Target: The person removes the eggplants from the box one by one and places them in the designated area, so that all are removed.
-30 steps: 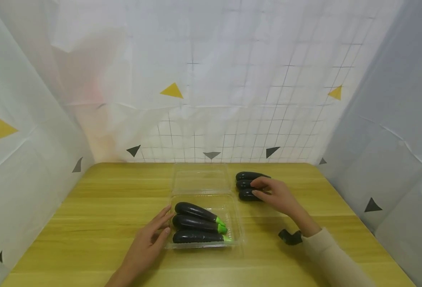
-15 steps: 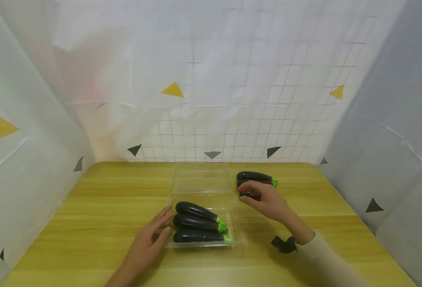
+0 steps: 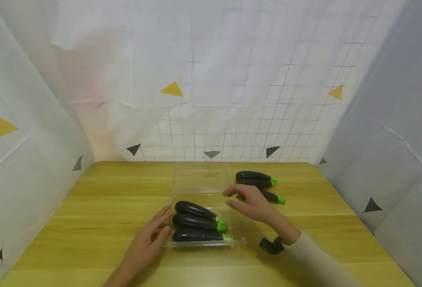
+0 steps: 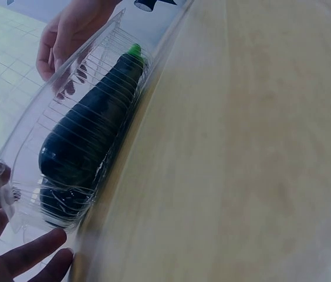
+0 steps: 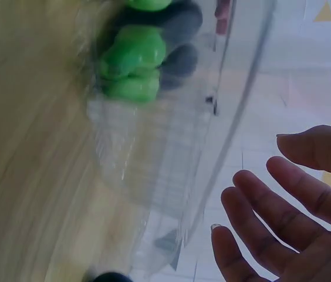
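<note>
A clear plastic clamshell box [image 3: 237, 223] stands on the table, its lid [image 3: 201, 178] folded back flat behind it. Inside lie three eggplants [image 3: 196, 222] side by side, green stems to the right. My left hand [image 3: 146, 238] rests against the box's left side, fingers extended; the left wrist view shows its fingers [image 4: 33, 252] by the box corner. Over the box's right rim hovers my right hand [image 3: 252, 202], its loosely bent fingers [image 5: 271, 211] holding nothing. Partly behind that hand, an eggplant [image 3: 271, 196] lies on the table.
Two more eggplants [image 3: 255, 179] lie together on the table [image 3: 125, 191] behind the right hand. A black curved piece [image 3: 271, 246] sits at the right wrist and travels with it. White sheets with triangle marks [image 3: 211, 99] wall the table's back and sides.
My right hand has moved left from above the loose eggplants to the box's right rim, uncovering their stems. The left hand and the boxed eggplants have stayed in place.
</note>
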Demonstrator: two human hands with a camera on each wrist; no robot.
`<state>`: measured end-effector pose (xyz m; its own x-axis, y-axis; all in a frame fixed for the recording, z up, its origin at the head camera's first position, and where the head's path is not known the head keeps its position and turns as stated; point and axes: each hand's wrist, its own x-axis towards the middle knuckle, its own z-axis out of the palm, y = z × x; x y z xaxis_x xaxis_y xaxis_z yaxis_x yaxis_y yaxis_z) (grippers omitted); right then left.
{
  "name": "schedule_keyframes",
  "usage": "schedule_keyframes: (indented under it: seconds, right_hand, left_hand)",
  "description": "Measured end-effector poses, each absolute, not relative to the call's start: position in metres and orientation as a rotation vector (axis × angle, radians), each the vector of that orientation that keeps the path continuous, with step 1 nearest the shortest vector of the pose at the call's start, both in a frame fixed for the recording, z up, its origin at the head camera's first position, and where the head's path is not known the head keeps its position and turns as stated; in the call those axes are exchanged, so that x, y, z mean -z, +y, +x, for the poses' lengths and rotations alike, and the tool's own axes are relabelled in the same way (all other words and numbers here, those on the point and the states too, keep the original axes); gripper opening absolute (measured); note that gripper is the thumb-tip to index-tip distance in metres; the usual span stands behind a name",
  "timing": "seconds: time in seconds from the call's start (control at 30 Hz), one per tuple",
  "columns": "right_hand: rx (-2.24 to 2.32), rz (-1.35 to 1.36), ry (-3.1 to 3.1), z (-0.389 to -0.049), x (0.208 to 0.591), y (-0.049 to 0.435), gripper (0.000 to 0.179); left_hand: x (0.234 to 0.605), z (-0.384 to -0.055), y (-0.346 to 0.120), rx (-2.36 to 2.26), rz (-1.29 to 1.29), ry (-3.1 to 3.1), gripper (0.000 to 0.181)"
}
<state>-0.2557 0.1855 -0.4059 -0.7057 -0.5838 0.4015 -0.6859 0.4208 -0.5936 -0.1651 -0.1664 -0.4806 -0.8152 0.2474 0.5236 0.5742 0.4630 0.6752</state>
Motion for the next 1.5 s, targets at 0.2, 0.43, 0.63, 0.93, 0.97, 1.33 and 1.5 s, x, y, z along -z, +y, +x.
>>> schedule_keyframes:
  seconds: [0.2, 0.43, 0.63, 0.93, 0.97, 1.33, 1.5]
  right_hand:
    - [-1.113, 1.212, -2.526, -0.257, 0.409, 0.172, 0.018]
    - [-1.148, 1.244, -2.538, -0.257, 0.411, 0.162, 0.017]
    - [-1.146, 1.308, -2.591, -0.256, 0.416, 0.158, 0.022]
    - [-1.173, 1.362, -2.611, -0.257, 0.425, 0.152, 0.029]
    - [-1.175, 1.367, -2.612, -0.257, 0.426, 0.151, 0.029]
    - [-0.848, 1.402, -2.605, -0.257, 0.437, 0.141, 0.032]
    - [-0.655, 1.373, -2.632, -0.254, 0.439, 0.137, 0.038]
  left_hand:
    - [0.481, -0.167, -0.166, 1.286, -0.735, -2.342, 0.039]
    - [0.482, -0.167, -0.167, 1.293, -0.723, -2.336, 0.040]
    - [0.483, -0.167, -0.167, 1.282, -0.714, -2.344, 0.040]
    - [0.481, -0.166, -0.166, 1.286, -0.710, -2.351, 0.039]
    - [0.481, -0.166, -0.166, 1.286, -0.710, -2.352, 0.039]
    - [0.481, -0.166, -0.166, 1.276, -0.715, -2.351, 0.039]
    - [0.481, -0.166, -0.166, 1.268, -0.723, -2.347, 0.039]
